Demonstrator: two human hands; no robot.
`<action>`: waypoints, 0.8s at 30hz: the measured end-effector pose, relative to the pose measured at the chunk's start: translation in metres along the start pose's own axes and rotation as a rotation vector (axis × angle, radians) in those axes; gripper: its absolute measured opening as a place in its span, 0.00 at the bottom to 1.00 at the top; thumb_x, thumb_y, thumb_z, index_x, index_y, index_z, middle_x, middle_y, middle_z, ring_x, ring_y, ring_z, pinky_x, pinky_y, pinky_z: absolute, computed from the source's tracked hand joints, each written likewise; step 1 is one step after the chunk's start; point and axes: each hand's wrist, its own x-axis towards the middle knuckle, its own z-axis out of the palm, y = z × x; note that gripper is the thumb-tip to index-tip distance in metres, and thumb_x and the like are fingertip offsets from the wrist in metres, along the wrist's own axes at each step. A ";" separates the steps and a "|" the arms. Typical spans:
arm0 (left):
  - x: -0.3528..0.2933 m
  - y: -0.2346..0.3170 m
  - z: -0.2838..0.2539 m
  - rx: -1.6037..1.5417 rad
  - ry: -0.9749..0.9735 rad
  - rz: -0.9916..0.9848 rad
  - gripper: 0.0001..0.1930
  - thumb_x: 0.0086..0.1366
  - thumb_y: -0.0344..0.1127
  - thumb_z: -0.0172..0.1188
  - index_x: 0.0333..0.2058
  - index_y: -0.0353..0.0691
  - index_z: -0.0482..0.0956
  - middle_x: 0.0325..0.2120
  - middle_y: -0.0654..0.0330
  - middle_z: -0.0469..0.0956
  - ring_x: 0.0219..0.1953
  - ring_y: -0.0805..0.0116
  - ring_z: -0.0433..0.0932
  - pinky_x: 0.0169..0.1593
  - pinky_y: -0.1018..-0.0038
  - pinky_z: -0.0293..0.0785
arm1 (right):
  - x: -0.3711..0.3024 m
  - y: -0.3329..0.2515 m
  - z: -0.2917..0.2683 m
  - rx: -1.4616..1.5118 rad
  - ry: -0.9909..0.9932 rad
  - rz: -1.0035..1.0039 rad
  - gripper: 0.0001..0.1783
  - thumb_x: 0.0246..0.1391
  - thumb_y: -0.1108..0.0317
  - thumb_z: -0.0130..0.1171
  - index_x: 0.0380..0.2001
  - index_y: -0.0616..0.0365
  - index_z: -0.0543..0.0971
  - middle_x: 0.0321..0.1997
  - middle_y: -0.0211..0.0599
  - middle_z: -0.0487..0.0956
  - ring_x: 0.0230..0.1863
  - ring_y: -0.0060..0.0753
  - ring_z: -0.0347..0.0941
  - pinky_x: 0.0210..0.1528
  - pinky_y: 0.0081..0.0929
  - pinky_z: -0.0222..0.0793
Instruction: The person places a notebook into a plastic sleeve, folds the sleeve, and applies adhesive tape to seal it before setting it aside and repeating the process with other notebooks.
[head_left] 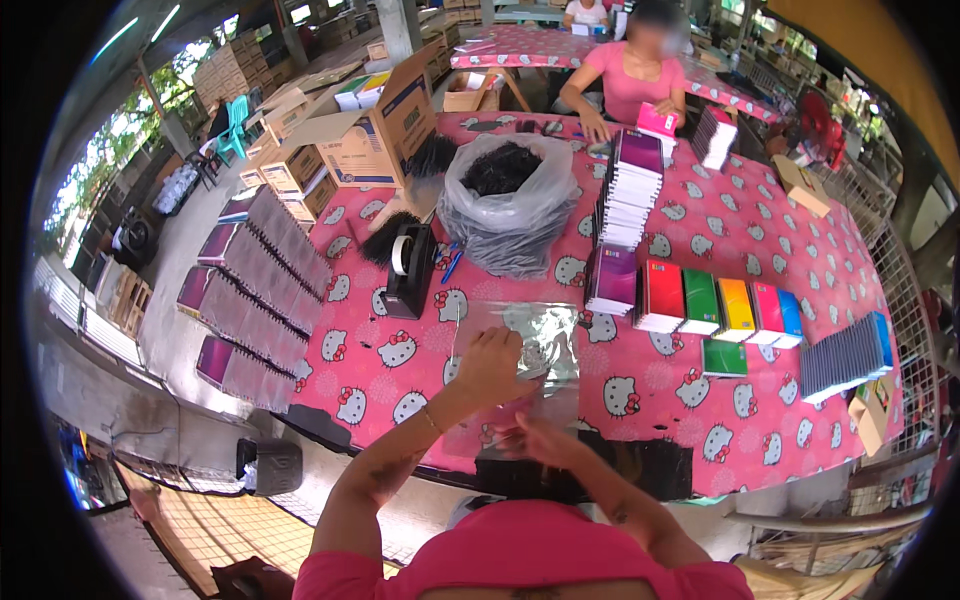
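A clear plastic sheet or bag [535, 345] lies flat on the pink cartoon-cat tablecloth [700, 240] right in front of me. My left hand [490, 362] rests on its left part with the fingers curled, pressing or pinching the film. My right hand [540, 440] is at the sheet's near edge, fingers on the plastic. What lies under the film is hard to tell. A black tape dispenser [410, 268] stands just left of the sheet.
Stacks of notebooks in purple [612, 280], red, green, orange, pink and blue [720, 305] line the right. A tall purple stack [630, 185] and a plastic bag of black spirals [505, 195] stand behind. Cardboard boxes [380, 125] sit left. A person in pink [635, 80] works opposite.
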 end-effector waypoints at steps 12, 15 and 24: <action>-0.059 -0.010 0.032 -1.224 0.252 -0.311 0.27 0.61 0.34 0.67 0.57 0.35 0.70 0.49 0.58 0.76 0.55 0.63 0.73 0.60 0.68 0.66 | -0.012 -0.090 -0.006 -1.213 0.386 -0.520 0.41 0.43 0.65 0.76 0.60 0.59 0.67 0.52 0.39 0.78 0.54 0.41 0.75 0.59 0.39 0.69; -0.045 -0.005 0.011 -0.868 0.210 -0.325 0.17 0.65 0.35 0.63 0.49 0.34 0.77 0.45 0.57 0.78 0.51 0.63 0.76 0.55 0.68 0.70 | -0.016 -0.101 0.012 -1.014 0.313 -0.597 0.28 0.52 0.68 0.67 0.57 0.59 0.72 0.56 0.38 0.76 0.61 0.36 0.69 0.62 0.33 0.65; -0.034 -0.231 0.005 -0.560 0.423 -0.849 0.14 0.66 0.40 0.61 0.40 0.35 0.82 0.28 0.61 0.80 0.29 0.71 0.78 0.30 0.75 0.72 | -0.047 -0.117 0.145 -1.854 0.619 -0.908 0.19 0.53 0.61 0.64 0.47 0.55 0.79 0.48 0.41 0.78 0.54 0.43 0.72 0.56 0.39 0.64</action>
